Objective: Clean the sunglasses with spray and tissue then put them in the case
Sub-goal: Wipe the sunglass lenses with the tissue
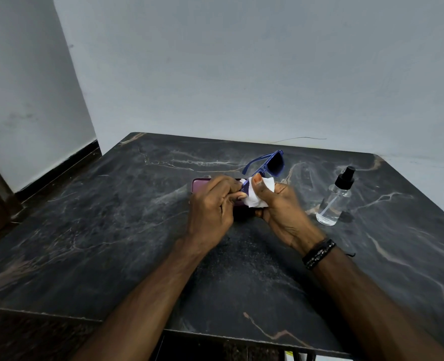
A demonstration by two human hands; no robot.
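Wiping the sunglasses above the case.
The left hand pinched the blue frame; the right hand gripped the tissue against a lens, both just over the case. The spray stood right of the case on the surface.

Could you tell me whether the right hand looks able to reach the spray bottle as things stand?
Probably yes: the spray bottle stands just beside the right hand with bare table between, though that hand holds the tissue.
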